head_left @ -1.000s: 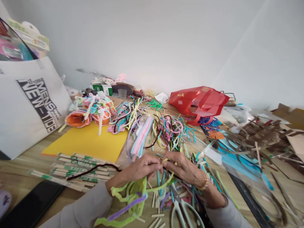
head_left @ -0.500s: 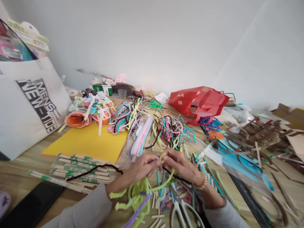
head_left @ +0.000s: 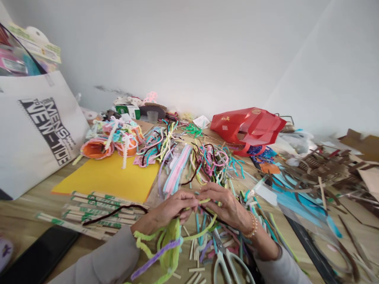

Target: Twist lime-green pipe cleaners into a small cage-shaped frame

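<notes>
Yellow-green fuzzy strand (head_left: 204, 201) lies pinched between the fingertips of your two hands, its short bridge crossing the gap just above the desk (head_left: 23, 215). Your left hand (head_left: 179, 205) grips it with curled fingers and your right hand (head_left: 225, 205) meets it with thumb and fingers drawn close. To work it well, pinch near the crossing, let one hand anchor while the other guides, and use gentle tension, since fuzzy stems probably kink if forced. Mind the loose loop of green running below, which could snag. Under your left hand hangs one yellow-green bundle (head_left: 170, 248), its strands too tangled to count, with one purple strand (head_left: 156, 258) across it. Nearest your right hand is one pair of scissors (head_left: 227, 264), blades towards your fingers, so stay clear of them. Farther out, count one black phone (head_left: 38, 252), one yellow sheet stack (head_left: 109, 177), two orange cups (head_left: 96, 149), one red bag (head_left: 245, 126) and one white bag (head_left: 32, 134); the wrapped chopsticks (head_left: 103, 213) overlap too much to number.
</notes>
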A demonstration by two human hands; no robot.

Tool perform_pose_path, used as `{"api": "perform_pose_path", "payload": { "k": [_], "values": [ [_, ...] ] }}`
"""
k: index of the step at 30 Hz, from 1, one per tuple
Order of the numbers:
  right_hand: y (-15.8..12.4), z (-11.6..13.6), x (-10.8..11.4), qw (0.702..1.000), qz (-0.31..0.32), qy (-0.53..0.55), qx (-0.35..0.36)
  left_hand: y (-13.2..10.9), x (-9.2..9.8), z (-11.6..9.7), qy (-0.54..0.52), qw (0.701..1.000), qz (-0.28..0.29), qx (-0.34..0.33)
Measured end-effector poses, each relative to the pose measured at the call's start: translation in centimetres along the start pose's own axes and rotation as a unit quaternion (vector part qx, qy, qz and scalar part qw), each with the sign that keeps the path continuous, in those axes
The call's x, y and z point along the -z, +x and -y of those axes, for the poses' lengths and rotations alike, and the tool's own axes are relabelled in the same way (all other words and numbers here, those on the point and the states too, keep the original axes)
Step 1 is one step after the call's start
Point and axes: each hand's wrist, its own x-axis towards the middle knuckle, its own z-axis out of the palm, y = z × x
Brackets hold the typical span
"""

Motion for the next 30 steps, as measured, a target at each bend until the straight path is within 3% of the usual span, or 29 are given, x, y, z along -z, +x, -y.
{"api": "perform_pose_path", "payload": {
  "k": [7,12,15,18,21,23,26,30],
  "values": [
    [-0.1,0.4,0.2,0.999,0.032,-0.019,-0.026,0.0,0.1,-0.2,0.060,0.997,0.036,-0.017],
    [-0.2,1.0,0.1,0.994,0.031,-0.072,-0.070,-0.1,0.1,-0.7,0.206,0.976,0.030,-0.058],
    [-0.2,1.1,0.0,0.987,0.034,-0.084,-0.132,-0.2,-0.6,-0.7,0.348,0.932,-0.051,-0.085],
    [-0.1,1.0,-0.3,0.978,0.046,-0.049,-0.197,-0.2,-1.3,-0.2,0.485,0.858,-0.120,-0.121],
    [-0.1,0.0,-0.7,0.966,0.053,0.050,-0.248,-0.3,-1.9,0.5,0.575,0.794,-0.158,-0.118],
    [-0.1,-1.0,-1.0,0.952,0.065,0.145,-0.260,-0.4,-2.1,0.7,0.602,0.773,-0.170,-0.108],
    [-0.3,-2.4,-1.5,0.933,0.072,0.245,-0.255,-0.5,-2.2,0.4,0.574,0.794,-0.163,-0.115],
    [-0.3,-2.5,-1.5,0.933,0.030,0.268,-0.238,-0.2,-1.6,-0.3,0.438,0.879,-0.147,-0.121]
  ]
}}
